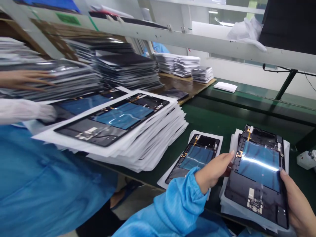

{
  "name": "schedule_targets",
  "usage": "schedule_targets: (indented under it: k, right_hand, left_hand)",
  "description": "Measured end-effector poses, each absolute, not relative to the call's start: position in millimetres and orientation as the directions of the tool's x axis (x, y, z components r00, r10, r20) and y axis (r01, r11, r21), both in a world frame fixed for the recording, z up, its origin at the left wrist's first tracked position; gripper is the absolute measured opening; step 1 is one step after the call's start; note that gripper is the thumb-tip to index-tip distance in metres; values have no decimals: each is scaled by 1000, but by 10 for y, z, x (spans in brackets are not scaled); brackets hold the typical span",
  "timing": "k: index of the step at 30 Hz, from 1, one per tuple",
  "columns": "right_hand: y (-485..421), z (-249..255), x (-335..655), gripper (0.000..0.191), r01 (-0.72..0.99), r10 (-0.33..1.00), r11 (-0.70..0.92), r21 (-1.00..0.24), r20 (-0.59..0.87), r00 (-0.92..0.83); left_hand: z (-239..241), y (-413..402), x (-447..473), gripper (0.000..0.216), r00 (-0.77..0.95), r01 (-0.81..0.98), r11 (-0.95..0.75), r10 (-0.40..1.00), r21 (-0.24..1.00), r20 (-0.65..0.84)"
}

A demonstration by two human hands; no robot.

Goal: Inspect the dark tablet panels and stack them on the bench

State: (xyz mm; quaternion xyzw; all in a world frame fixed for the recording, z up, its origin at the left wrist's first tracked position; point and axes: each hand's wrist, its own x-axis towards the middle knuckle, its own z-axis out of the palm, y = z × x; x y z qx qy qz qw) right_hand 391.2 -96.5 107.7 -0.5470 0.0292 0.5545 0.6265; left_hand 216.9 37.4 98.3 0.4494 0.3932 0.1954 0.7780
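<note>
The left hand [213, 169] and right hand [297, 197] grip the tablet panel [259, 174] by its edges, fingers closed around it. It rests on a paper stack [228, 200]. I judge the panel is being inspected or lifted; the next move needs a steady, level grip.

The tablet panel [258, 174] has a matt black plastic frame around a glossy blue film that catches the light. Under it lie smooth white paper sheets [230, 200]. The desk [214, 118] is matt dark green, and the sleeve [180, 204] is thin blue cloth.

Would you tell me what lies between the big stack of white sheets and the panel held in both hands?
In the head view, one panel on a white sheet lies there on the green table.
</note>
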Motion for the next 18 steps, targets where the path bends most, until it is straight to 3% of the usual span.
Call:
schedule_targets:
  k: [3, 6, 9, 13, 18]
  right_hand:
    - [-1024, 1056, 3913, 67, -771, 631, -314, -555, -728, 268]
    - [-1092, 1097, 3906, 69, -704, 600, -468, -534, -777, 190]
    - [-1173, 1159, 3915, 71, -628, 573, -532, -568, -787, 226]
    - [-1262, 1141, 3932, 68, -604, 572, -486, -632, -752, 327]
    - [-1317, 940, 3925, 58, -471, 576, -465, -750, -660, 483]
  left_hand:
    - [976, 360, 2156, 62, 523, 33, 577, 686, 816, -506]
    - [975, 340, 2168, 62, 548, 152, 612, 602, 776, -581]
    - [973, 321, 2188, 58, 528, 285, 502, 629, 816, -571]
    - [935, 254, 2174, 53, 433, 262, 441, 742, 859, -513]
    - [869, 29, 2083, 41, 657, 48, 761, 464, 647, -594]
